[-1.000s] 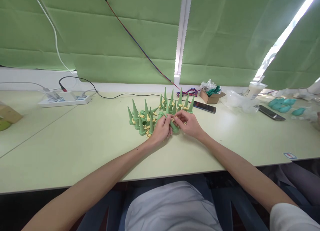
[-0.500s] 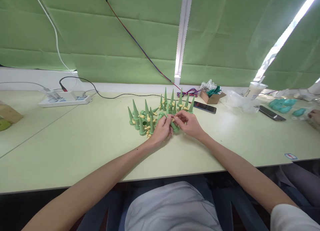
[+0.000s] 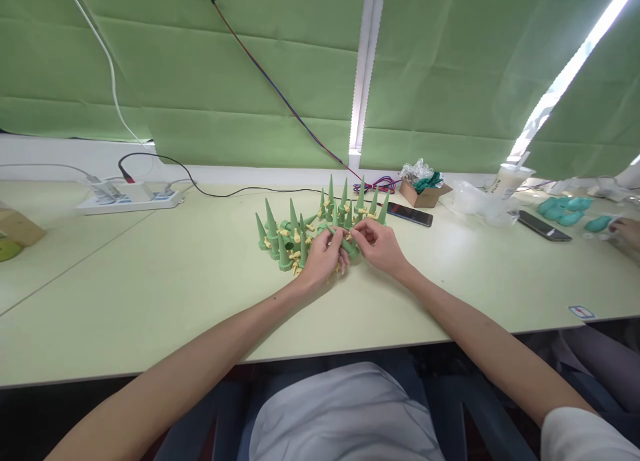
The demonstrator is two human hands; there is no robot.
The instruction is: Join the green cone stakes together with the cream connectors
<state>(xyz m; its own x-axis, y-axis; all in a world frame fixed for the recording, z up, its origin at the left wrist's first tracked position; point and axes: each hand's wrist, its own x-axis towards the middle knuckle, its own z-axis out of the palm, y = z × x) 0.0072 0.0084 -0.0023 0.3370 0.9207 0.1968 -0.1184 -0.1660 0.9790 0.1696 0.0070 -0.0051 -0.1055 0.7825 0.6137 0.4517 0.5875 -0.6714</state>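
Observation:
My left hand [image 3: 324, 253] is closed round a green cone [image 3: 347, 246] that lies tilted across its fingers. Close on its right, my right hand [image 3: 377, 245] pinches at the upper side of that cone; what sits between its fingertips is too small to make out. Several green cones [image 3: 271, 222] with wider bases stand upright in a cluster to the left of and behind my hands. Small yellow pieces [image 3: 297, 236] are attached to or lie among them. One cone in the cluster lies on its side, its dark hollow base showing.
A black phone [image 3: 410, 214] and a small cardboard box [image 3: 425, 194] are behind my right hand. A power strip [image 3: 131, 201] lies at the left. Farther right are a cup [image 3: 511, 180], a second phone [image 3: 543, 226], teal pieces [image 3: 565, 210] and another person's hand [image 3: 627, 231].
The cone in my left hand has turned slightly, and my right fingers have shifted a little over it. At the far right, the other person's hand has moved left to the teal piece.

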